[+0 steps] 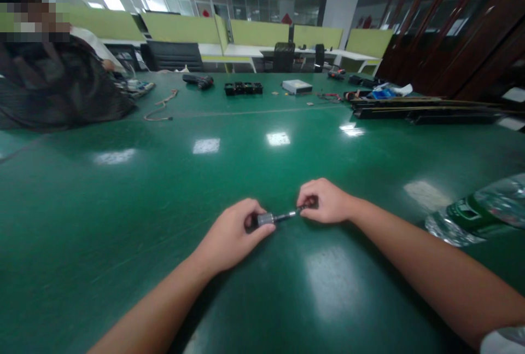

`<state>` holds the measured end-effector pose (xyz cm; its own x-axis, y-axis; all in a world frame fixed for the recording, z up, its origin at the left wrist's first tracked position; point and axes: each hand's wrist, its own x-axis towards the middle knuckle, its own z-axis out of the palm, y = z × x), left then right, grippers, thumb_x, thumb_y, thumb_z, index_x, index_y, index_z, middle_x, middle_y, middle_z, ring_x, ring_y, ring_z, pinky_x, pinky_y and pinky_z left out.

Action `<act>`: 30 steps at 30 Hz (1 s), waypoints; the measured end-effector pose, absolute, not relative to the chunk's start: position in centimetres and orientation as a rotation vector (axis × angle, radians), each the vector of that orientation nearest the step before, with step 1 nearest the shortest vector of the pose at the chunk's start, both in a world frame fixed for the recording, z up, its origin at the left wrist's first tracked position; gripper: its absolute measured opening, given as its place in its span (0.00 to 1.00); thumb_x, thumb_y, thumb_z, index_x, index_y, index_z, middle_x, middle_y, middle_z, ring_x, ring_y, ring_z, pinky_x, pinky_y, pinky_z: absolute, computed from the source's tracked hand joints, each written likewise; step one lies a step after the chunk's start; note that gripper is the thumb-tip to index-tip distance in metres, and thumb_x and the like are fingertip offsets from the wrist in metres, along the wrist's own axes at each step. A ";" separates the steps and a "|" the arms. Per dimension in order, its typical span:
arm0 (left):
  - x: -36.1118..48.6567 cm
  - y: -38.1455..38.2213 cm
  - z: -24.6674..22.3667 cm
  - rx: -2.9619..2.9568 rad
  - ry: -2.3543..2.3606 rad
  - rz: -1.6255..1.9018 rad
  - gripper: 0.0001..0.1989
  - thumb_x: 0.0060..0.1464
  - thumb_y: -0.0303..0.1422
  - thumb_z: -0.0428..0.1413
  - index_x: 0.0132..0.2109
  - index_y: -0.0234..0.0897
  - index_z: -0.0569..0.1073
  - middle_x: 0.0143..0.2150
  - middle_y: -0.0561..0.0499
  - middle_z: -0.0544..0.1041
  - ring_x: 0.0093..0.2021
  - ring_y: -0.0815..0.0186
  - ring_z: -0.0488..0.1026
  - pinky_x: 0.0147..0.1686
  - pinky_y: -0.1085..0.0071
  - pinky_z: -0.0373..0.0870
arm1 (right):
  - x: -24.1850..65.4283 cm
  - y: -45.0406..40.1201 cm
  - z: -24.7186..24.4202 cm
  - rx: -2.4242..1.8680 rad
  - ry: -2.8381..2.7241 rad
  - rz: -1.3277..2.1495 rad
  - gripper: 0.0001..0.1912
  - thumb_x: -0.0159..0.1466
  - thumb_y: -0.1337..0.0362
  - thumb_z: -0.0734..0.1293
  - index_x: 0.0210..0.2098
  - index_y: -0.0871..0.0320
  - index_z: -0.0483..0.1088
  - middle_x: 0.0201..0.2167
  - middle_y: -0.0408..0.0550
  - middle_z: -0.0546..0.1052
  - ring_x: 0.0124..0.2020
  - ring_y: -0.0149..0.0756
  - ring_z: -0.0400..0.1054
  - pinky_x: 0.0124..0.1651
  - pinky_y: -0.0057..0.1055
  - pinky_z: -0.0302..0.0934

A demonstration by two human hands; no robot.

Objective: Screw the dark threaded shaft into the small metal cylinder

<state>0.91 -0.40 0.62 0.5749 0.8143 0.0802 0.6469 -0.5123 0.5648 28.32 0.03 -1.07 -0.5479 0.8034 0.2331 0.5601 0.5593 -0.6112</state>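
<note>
Bare forearms (410,255), mine, stretched over the green table (139,217) from the lower corners. My left hand (232,233) pinched a grey cylinder (266,219) between thumb and fingers, just above the tabletop, its thin shaft (285,215) pointing at my right hand (328,201). Those fingers curled in, pinching a small dark piece (301,209) at the shaft's tip. Right of them lay a clear bottle (476,214).

Glossy, smooth green tabletop (164,179)

Sideways grey cylinder (266,219) (slim-shafted), small dark piece (302,208) near its tip.
</note>
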 end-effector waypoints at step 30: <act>0.9 -0.3 0.5 2.331 1.148 0.466 0.14 0.57 0.45 0.57 0.37 0.38 0.73 0.31 0.53 0.72 0.31 0.64 0.69 0.33 0.69 0.61 | 25.5 -1.8 -0.8 -0.879 -2.201 0.783 0.30 0.54 0.70 0.72 0.57 0.57 0.68 0.47 0.50 0.79 0.43 0.37 0.73 0.50 0.35 0.67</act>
